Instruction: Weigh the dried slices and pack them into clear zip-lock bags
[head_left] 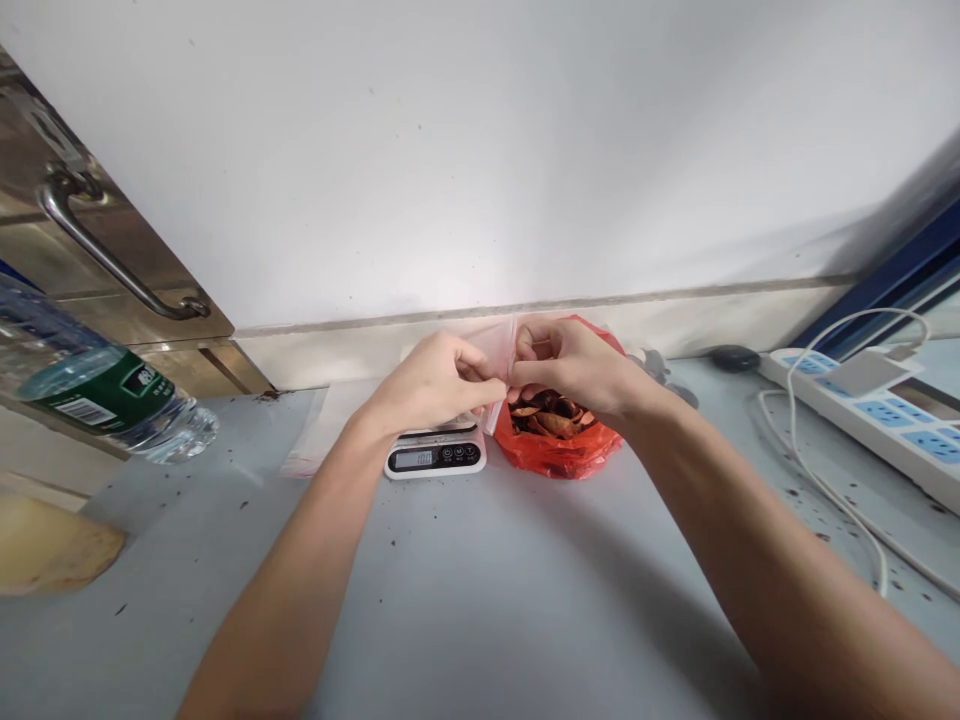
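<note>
A clear zip bag (491, 345) with a pinkish edge is pinched between my two hands. My left hand (439, 383) grips its near side above a white digital kitchen scale (436, 460), whose display is lit. My right hand (581, 362) has closed fingers on the bag's upper right edge. Below that hand sits a red plastic bag (559, 460), open at the top. Brown, curled, dried peel-like pieces (551, 415) fill it. My left hand covers most of the scale's platform, so what lies on it is largely hidden.
Flat clear bags (319, 430) lie left of the scale. A water bottle (112, 390) and a yellowish container (52, 545) stand at the left. A power strip (892, 420), white cable (795, 430) and dark mouse-like object (735, 358) are at the right. A wall (480, 150) rises behind.
</note>
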